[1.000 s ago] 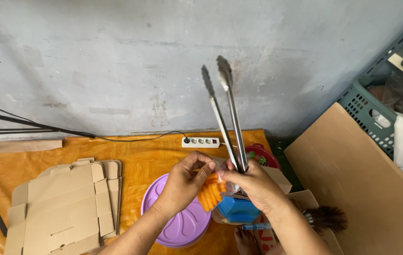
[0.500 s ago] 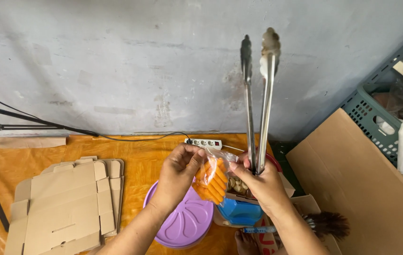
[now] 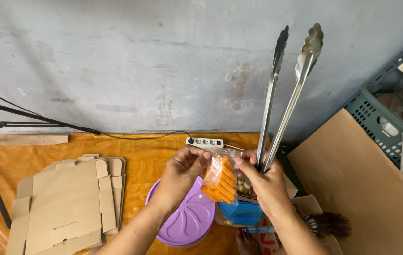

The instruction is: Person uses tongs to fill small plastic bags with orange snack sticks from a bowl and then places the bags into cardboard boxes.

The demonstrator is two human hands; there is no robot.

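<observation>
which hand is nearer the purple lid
Left. The left hand hovers right above the purple lid's upper edge; the right hand, gripping the tongs, sits further right, over the blue container.

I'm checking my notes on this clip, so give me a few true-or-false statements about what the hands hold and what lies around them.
1. Both hands grip a clear plastic bag of orange pieces. True.
2. The right hand also holds long metal tongs pointing up. True.
3. The left hand holds the tongs. False: the right hand does.
4. The round purple lid is green. False: purple.
5. Flat cardboard box blanks lie on the left. True.
</observation>
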